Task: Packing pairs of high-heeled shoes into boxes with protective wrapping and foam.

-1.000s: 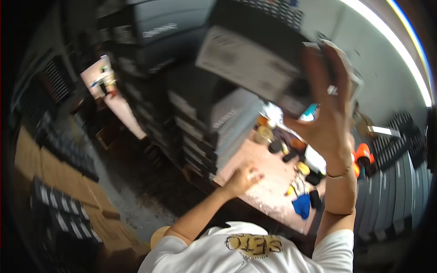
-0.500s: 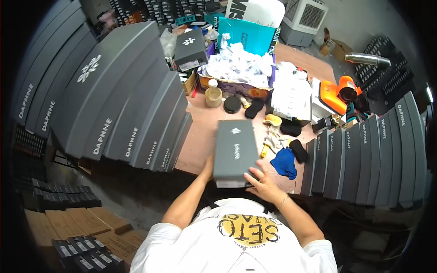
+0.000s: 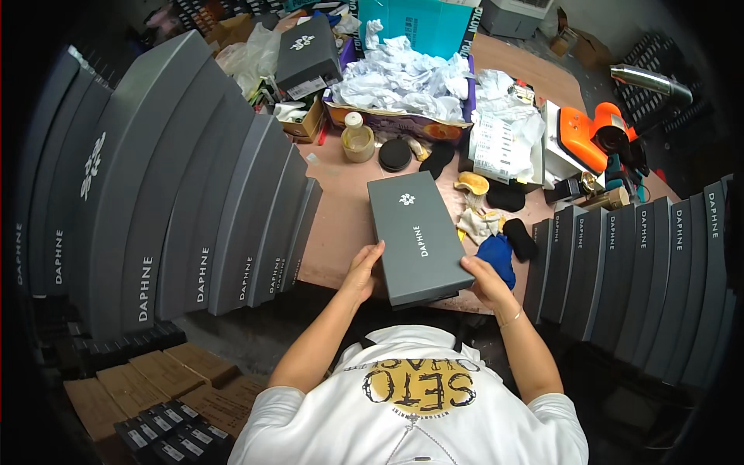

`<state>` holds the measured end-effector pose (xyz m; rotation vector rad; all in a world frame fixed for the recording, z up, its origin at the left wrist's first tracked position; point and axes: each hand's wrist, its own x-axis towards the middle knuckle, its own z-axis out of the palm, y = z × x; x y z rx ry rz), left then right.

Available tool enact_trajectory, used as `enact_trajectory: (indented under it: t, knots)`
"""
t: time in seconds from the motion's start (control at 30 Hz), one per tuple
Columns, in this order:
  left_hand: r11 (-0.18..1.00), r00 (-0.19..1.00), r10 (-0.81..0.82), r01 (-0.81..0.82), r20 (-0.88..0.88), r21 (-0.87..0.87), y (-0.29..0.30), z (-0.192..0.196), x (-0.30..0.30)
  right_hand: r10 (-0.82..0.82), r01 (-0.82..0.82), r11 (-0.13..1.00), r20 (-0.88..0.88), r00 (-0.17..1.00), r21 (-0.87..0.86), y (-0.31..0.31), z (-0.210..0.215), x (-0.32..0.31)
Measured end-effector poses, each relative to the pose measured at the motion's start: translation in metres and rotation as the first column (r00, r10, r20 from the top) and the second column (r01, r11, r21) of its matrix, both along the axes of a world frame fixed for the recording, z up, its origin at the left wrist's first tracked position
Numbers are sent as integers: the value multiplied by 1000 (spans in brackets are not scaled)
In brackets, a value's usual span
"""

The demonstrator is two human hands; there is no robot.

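A long dark grey box (image 3: 417, 236) with a small white emblem on its lid lies flat on the wooden table (image 3: 341, 225), one end jutting over the near edge. My left hand (image 3: 363, 271) grips its left side near that end. On the opposite side, my right hand (image 3: 487, 280) holds the near right corner. Both forearms come up from below, over my white printed shirt.
Tall stacks of matching grey boxes stand at left (image 3: 178, 194) and right (image 3: 643, 279). Behind the box are a small bottle (image 3: 357, 138), black round pads (image 3: 394, 154), a blue cloth (image 3: 496, 254), crumpled white paper (image 3: 403, 77), an orange tool (image 3: 593, 139) and another grey box (image 3: 308, 50).
A second ago my right hand held a box up overhead. The view then dropped to the table, and the grey box now lies flat there with both hands on its near end.
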<state>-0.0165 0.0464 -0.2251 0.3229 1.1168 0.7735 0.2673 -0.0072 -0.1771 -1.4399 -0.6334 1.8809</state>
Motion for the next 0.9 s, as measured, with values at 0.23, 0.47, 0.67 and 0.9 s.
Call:
enact_trajectory:
  t: [0.23, 0.47, 0.67, 0.9]
  knots:
    - [858, 802, -15, 317, -597, 404, 31, 43, -77, 285, -536, 701, 504, 816, 471, -11, 26, -154]
    - [416, 263, 367, 811, -892, 410, 24, 28, -60, -205, -591, 737, 942, 267, 328, 66, -37, -72]
    - [228, 609, 155, 744, -778, 628, 38, 59, 6, -260, -668, 731, 962, -80, 142, 111, -60, -62]
    - [640, 749, -490, 657, -447, 399, 104, 96, -11, -126, -875, 266, 914, 385, 405, 101, 68, -58]
